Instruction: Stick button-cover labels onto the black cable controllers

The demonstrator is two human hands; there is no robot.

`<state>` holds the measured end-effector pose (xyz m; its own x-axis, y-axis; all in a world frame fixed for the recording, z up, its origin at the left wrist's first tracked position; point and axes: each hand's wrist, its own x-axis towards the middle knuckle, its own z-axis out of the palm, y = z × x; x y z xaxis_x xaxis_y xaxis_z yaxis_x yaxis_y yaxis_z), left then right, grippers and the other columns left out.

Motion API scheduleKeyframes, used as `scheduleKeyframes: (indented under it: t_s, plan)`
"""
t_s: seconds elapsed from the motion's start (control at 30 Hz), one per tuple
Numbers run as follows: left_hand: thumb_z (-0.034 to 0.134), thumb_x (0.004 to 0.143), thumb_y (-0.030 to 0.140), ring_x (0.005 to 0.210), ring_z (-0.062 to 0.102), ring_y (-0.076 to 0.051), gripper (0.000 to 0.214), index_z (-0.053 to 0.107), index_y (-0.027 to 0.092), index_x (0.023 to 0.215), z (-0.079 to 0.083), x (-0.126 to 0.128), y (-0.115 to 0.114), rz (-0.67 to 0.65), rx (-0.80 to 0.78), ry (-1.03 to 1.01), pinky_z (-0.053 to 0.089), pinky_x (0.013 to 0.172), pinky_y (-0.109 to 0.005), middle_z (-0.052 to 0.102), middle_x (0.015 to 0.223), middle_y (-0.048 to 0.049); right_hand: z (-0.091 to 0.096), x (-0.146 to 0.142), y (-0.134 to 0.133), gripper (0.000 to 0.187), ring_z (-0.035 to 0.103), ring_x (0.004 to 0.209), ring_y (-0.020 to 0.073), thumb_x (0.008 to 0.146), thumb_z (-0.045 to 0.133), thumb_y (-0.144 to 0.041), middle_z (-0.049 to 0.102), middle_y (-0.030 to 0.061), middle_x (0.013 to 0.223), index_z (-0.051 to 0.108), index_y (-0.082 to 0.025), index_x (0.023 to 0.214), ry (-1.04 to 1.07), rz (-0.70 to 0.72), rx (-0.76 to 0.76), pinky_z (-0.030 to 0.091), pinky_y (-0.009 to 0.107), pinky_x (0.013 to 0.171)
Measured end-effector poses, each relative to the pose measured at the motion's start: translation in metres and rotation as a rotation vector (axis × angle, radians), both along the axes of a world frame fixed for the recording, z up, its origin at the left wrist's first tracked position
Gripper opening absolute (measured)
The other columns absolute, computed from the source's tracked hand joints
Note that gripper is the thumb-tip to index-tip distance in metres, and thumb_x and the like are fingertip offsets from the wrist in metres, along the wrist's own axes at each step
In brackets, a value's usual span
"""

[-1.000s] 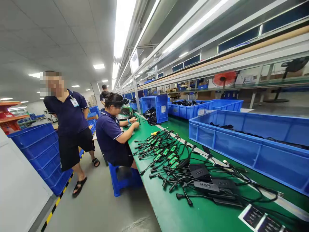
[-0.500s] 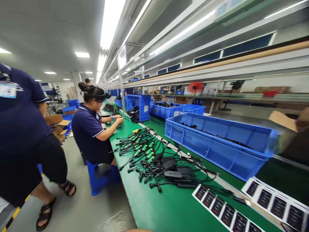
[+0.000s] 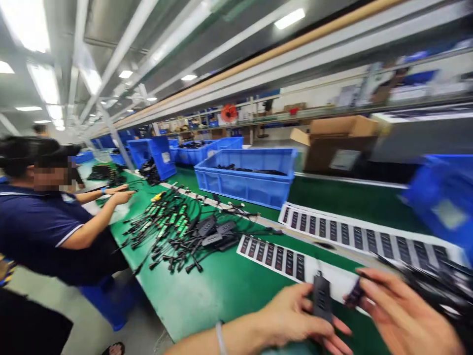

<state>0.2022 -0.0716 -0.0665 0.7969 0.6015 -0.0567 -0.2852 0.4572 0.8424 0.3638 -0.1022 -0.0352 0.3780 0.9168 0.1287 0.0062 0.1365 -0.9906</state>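
My left hand (image 3: 284, 313) grips a flat black controller box (image 3: 322, 298) with small marks along its face and a thin lead at the top. To its right, my right hand (image 3: 410, 315) pinches a small dark label (image 3: 354, 294), blurred and seen at an angle. The label is apart from the box. Beneath the hands lies a white label sheet (image 3: 338, 280) with a row of black labels on its left part and bare backing near my fingers. A second, longer label sheet (image 3: 358, 237) lies behind it.
Black cabled controllers (image 3: 212, 229) and green circuit boards (image 3: 172, 219) are piled on the green bench (image 3: 218, 296). Behind stands a blue bin (image 3: 244, 190). Dark cables (image 3: 421, 276) lie at right, near another blue bin (image 3: 443, 197). A seated co-worker (image 3: 37, 227) works at left.
My view has swung right. Both my hands have come into sight with the controller box and label. The standing person at left has mostly left the frame.
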Motion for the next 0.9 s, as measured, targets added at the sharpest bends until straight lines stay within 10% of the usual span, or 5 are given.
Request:
scheduleKeyframes:
  t_s: [0.37, 0.9]
  plan:
    - [0.082, 0.059, 0.016, 0.075, 0.071, -0.022, 0.078, 0.049, 0.019, 0.13, 0.028, -0.005, -0.009, 0.053, -0.087, 0.15, 0.054, 0.062, -0.028, 0.069, 0.096, -0.0109, 0.01, -0.022, -0.002, 0.037, 0.043, 0.043, 0.0062, 0.078, 0.067, -0.05, 0.052, -0.002, 0.069, 0.06, -0.017, 0.094, 0.037, 0.11, -0.032, 0.036, 0.018, 0.038]
    - [0.076, 0.075, 0.019, 0.087, 0.071, -0.025, 0.078, 0.038, 0.021, 0.142, 0.039, -0.012, -0.003, -0.047, -0.068, 0.155, 0.054, 0.072, -0.031, 0.07, 0.099, -0.0111, 0.015, -0.022, -0.011, 0.03, 0.05, 0.054, 0.0095, 0.08, 0.068, -0.043, 0.049, -0.0018, 0.068, 0.061, -0.018, 0.094, 0.077, 0.156, -0.031, 0.046, 0.017, 0.04]
